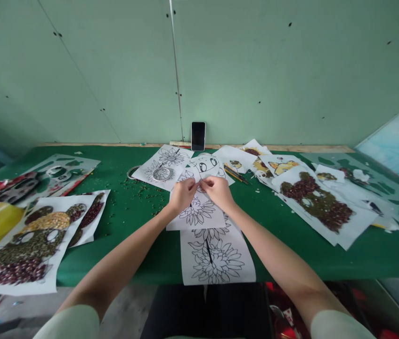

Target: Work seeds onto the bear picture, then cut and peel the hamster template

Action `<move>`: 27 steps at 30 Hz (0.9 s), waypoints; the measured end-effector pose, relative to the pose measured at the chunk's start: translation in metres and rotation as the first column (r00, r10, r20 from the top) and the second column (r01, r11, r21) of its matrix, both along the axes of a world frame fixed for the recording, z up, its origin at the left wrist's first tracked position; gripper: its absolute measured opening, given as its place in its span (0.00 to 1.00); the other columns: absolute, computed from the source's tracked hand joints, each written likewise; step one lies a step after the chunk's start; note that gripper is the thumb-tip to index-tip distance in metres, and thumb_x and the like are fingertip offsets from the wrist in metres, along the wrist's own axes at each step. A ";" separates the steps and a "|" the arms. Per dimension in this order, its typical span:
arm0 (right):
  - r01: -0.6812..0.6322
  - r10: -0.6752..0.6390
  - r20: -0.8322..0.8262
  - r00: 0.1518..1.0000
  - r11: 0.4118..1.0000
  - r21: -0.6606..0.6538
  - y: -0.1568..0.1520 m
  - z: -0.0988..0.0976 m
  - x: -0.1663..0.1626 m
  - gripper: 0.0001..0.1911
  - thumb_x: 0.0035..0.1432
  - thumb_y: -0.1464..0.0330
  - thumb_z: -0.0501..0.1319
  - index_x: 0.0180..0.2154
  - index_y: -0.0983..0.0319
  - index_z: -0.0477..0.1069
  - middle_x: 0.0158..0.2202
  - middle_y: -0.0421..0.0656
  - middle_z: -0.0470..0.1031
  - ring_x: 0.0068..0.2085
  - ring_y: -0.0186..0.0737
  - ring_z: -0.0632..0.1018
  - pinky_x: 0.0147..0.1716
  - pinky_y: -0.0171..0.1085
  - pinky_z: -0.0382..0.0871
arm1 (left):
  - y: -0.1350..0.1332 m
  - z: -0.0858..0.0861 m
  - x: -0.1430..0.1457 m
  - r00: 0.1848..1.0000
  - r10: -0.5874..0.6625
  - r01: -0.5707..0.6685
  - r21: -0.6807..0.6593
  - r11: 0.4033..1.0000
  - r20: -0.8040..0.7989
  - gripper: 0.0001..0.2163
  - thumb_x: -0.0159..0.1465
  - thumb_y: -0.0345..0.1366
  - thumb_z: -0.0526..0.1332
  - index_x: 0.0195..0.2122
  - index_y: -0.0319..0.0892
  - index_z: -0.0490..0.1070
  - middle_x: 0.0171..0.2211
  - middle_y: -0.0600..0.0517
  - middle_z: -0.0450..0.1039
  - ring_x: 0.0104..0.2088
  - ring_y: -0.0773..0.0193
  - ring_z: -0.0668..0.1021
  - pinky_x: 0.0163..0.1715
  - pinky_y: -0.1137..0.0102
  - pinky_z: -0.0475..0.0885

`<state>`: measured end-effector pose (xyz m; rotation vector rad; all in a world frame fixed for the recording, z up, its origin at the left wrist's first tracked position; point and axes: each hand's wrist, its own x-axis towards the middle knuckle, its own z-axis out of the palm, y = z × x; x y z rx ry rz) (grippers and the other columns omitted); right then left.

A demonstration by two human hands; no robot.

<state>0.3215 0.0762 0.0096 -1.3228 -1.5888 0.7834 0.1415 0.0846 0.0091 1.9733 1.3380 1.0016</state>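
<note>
My left hand [184, 195] and my right hand [218, 190] meet at the middle of the table, fingertips pinched close together. What lies between the fingers is too small to make out. Just beyond them is a sheet with a cartoon face drawn in black outline [209, 164]. Beneath my hands lies a sheet with line-drawn flowers [199, 212], and a second flower sheet [216, 256] reaches the table's front edge. Another flower drawing [150, 167] sits at the upper left, with a round clear-centred ring [161, 174] on it.
Small seeds [146, 195] are scattered left of my hands. Seed-covered pictures lie at left [29, 249] and right [315, 202], near a yellow tape roll [4, 226]. A phone [198, 136] leans on the wall. Pencil-like tools [234, 173] rest on papers over the green tabletop [121, 245].
</note>
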 end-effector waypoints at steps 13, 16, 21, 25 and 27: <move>-0.001 -0.005 -0.082 0.997 0.997 -0.083 0.001 0.000 -0.002 0.08 0.62 0.69 0.66 0.30 0.58 0.80 0.29 0.44 0.85 0.34 0.48 0.87 0.39 0.42 0.77 | 0.001 -0.003 0.000 1.000 0.003 -0.002 0.041 0.999 -0.030 0.18 0.70 0.37 0.59 0.25 0.45 0.52 0.21 0.59 0.50 0.26 0.66 0.57 0.29 0.68 0.53; 0.012 -0.016 -0.054 0.998 0.998 -0.065 0.002 -0.001 -0.002 0.07 0.61 0.69 0.67 0.29 0.58 0.80 0.29 0.44 0.85 0.34 0.48 0.86 0.39 0.42 0.77 | 0.000 -0.003 0.000 0.999 -0.006 0.008 0.058 0.998 -0.046 0.18 0.70 0.36 0.58 0.26 0.45 0.52 0.21 0.59 0.51 0.26 0.67 0.57 0.29 0.69 0.53; 0.015 -0.018 -0.065 0.998 0.999 -0.043 0.004 -0.005 0.000 0.06 0.59 0.68 0.68 0.29 0.58 0.79 0.28 0.43 0.84 0.33 0.45 0.85 0.38 0.41 0.75 | -0.001 -0.003 0.000 1.000 -0.009 0.011 0.073 0.997 -0.026 0.18 0.70 0.36 0.58 0.26 0.46 0.50 0.22 0.59 0.49 0.26 0.66 0.56 0.29 0.68 0.53; 0.015 -0.017 -0.056 0.998 0.999 -0.031 0.004 -0.005 0.000 0.06 0.58 0.68 0.68 0.28 0.58 0.78 0.28 0.43 0.84 0.32 0.44 0.84 0.37 0.40 0.75 | -0.001 -0.002 0.001 1.000 -0.011 0.011 0.039 0.999 0.008 0.19 0.71 0.38 0.58 0.26 0.46 0.49 0.21 0.60 0.47 0.26 0.66 0.55 0.29 0.68 0.52; 0.016 -0.017 -0.042 0.999 0.999 -0.031 0.003 -0.004 0.001 0.06 0.57 0.68 0.68 0.28 0.57 0.78 0.28 0.43 0.84 0.33 0.45 0.84 0.37 0.40 0.75 | -0.002 -0.002 0.002 1.000 -0.008 0.008 0.013 1.000 0.019 0.19 0.71 0.40 0.58 0.26 0.46 0.49 0.20 0.60 0.47 0.25 0.66 0.54 0.28 0.68 0.51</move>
